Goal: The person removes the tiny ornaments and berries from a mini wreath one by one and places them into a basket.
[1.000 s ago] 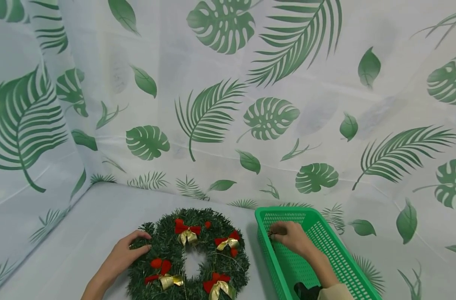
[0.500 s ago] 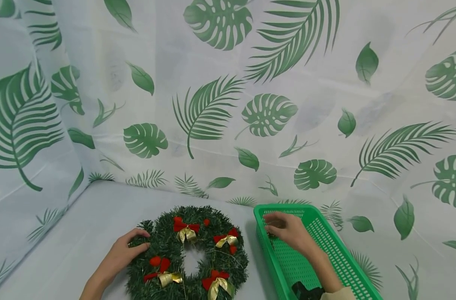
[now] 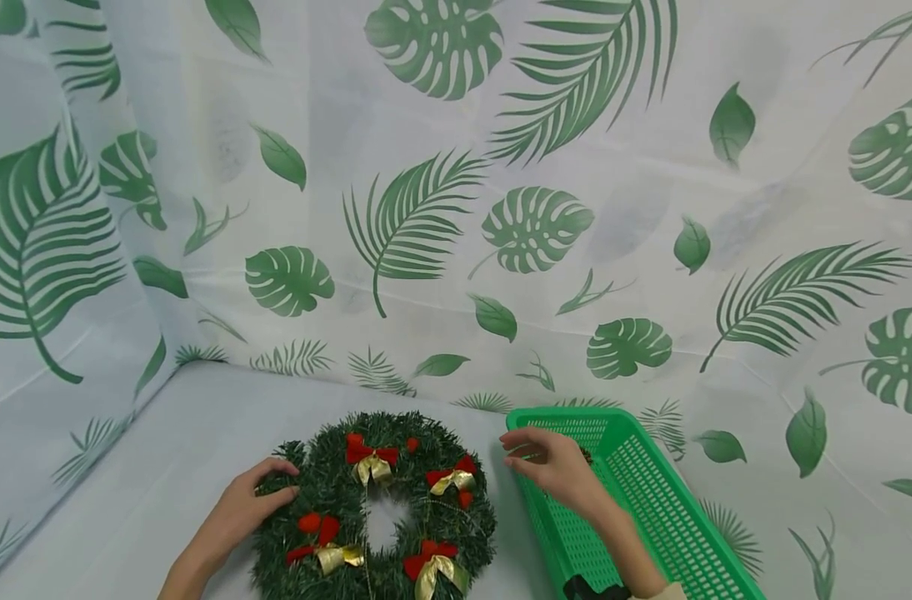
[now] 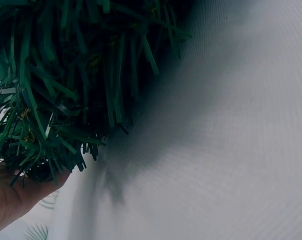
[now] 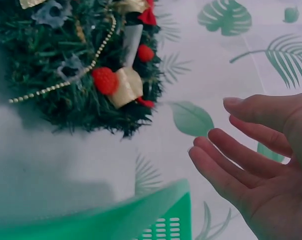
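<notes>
A green tinsel wreath (image 3: 328,467) lies on the white-covered table, decorated with red-and-gold bows (image 3: 444,571), red berries (image 5: 106,81) and a string of gold beads (image 5: 51,90). My left hand (image 3: 238,504) grips the wreath's left outer edge between thumb and fingers. Over the left rim of the green basket (image 3: 534,521) hovers my right hand (image 3: 557,471), its fingers loosely bent and holding nothing. Behind that hand, in the far part of the basket, a small brown object (image 3: 586,455) shows partly.
White cloth with green leaf prints (image 3: 426,225) hangs behind and at the left of the table. The slatted basket stands right of the wreath, with a narrow strip of table between them. A dark wrist strap (image 3: 591,589) shows at my right wrist.
My right hand has come away from the small brown object in the basket and moved left over the rim. My left hand stays on the wreath.
</notes>
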`<state>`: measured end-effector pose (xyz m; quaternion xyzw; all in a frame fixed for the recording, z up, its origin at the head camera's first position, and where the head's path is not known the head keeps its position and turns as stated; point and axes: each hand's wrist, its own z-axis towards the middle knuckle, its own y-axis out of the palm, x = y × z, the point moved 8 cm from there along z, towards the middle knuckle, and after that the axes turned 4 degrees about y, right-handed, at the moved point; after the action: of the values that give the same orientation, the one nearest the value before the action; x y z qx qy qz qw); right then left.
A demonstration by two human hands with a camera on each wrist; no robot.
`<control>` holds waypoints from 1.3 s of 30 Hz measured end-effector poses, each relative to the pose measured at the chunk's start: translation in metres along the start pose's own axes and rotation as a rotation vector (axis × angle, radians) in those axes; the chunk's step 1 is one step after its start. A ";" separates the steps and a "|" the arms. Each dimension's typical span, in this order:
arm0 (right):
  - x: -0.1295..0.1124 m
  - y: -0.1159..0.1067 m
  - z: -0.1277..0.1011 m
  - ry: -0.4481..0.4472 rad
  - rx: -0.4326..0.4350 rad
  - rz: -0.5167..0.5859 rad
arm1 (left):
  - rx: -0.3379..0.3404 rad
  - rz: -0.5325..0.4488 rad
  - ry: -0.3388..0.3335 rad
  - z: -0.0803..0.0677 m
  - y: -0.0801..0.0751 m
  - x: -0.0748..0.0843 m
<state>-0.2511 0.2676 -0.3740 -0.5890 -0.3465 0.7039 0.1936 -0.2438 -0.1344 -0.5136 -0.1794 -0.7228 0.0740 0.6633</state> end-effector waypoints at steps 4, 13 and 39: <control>0.000 0.007 0.001 0.018 -0.001 0.018 | -0.001 -0.009 0.006 0.001 0.000 0.001; -0.001 0.039 0.000 0.002 -0.113 -0.016 | -0.001 -0.005 0.015 -0.001 -0.001 0.001; -0.005 0.089 0.002 -0.130 -0.241 -0.179 | -0.007 0.004 0.009 -0.003 0.000 0.003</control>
<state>-0.2400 0.2029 -0.4340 -0.5279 -0.4915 0.6738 0.1606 -0.2412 -0.1334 -0.5111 -0.1832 -0.7199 0.0720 0.6656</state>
